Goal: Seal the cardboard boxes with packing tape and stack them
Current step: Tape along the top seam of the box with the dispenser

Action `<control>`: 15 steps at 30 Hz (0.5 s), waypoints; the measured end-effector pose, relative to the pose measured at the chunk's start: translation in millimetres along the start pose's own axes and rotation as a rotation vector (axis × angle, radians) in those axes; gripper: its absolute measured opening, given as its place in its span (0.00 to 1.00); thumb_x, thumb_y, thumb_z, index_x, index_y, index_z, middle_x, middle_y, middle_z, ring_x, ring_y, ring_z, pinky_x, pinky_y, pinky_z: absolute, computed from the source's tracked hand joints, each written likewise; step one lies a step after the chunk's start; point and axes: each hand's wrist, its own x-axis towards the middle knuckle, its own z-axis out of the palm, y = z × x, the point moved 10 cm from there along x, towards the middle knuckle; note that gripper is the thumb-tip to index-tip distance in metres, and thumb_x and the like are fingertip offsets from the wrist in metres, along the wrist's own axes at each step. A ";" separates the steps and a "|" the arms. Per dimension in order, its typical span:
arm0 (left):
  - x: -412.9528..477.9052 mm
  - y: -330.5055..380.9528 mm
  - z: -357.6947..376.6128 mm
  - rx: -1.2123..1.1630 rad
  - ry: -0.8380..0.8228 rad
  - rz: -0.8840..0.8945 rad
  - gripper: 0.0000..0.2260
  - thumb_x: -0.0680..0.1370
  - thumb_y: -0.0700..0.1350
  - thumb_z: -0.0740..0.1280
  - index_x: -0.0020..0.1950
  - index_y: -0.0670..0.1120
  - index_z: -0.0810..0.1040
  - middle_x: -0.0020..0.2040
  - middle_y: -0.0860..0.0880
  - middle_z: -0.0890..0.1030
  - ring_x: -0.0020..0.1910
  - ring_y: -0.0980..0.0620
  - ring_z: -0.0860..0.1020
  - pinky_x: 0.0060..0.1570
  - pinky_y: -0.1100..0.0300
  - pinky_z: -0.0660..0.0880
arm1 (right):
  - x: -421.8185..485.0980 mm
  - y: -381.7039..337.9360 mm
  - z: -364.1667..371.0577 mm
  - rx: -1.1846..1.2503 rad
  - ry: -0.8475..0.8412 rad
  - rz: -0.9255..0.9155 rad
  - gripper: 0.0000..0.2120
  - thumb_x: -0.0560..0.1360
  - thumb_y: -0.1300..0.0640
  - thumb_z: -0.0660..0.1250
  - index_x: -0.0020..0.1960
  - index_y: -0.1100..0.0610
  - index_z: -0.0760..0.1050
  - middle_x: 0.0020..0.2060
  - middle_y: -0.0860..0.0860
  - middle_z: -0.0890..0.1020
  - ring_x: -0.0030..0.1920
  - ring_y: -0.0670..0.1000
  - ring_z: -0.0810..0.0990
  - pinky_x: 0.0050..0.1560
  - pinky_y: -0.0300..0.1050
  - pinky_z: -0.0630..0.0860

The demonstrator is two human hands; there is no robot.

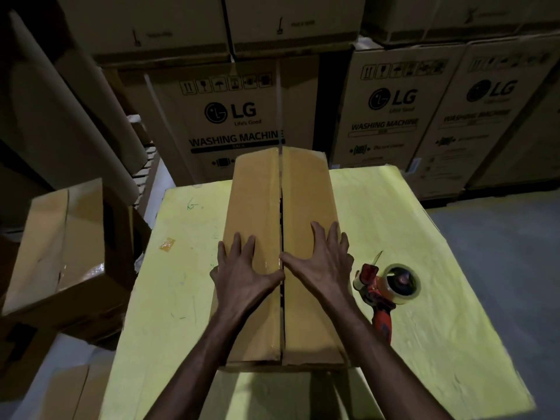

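Cardboard box [257,207], left hand [242,268], right hand [321,262] pressing flaps

A warehouse: stacked LG washing machine cartons [233,122] line the bare concrete floor [500,237]

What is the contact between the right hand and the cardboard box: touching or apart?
Touching. The head view shows the right hand lying flat, fingers spread, on the right top flap of the cardboard box.

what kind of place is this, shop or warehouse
Most likely a warehouse or stockroom: tall brown cardboard washing-machine cartons stacked behind, a yellow-topped packing table, and a red handheld tape dispenser beside a long brown cardboard box.
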 end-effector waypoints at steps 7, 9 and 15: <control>-14.2 -16.8 6.4 -0.075 0.131 0.035 0.38 0.72 0.72 0.65 0.80 0.59 0.67 0.85 0.56 0.52 0.84 0.52 0.45 0.73 0.36 0.60 | -10.9 5.4 11.6 -0.132 0.037 -0.021 0.55 0.62 0.22 0.62 0.82 0.43 0.49 0.83 0.53 0.39 0.82 0.62 0.41 0.76 0.65 0.54; -15.9 -19.7 5.2 -0.085 0.162 0.028 0.38 0.72 0.73 0.65 0.79 0.59 0.68 0.85 0.56 0.53 0.84 0.53 0.47 0.73 0.36 0.62 | -12.4 7.0 12.0 -0.127 0.042 -0.014 0.56 0.61 0.21 0.62 0.82 0.43 0.49 0.83 0.53 0.39 0.82 0.62 0.40 0.76 0.65 0.53; -12.1 -30.5 6.2 -0.141 0.190 -0.035 0.37 0.72 0.75 0.65 0.78 0.60 0.68 0.84 0.58 0.54 0.83 0.49 0.55 0.74 0.38 0.65 | -12.5 7.4 15.9 -0.144 0.034 -0.040 0.54 0.64 0.19 0.60 0.82 0.41 0.48 0.83 0.53 0.37 0.81 0.61 0.37 0.77 0.66 0.50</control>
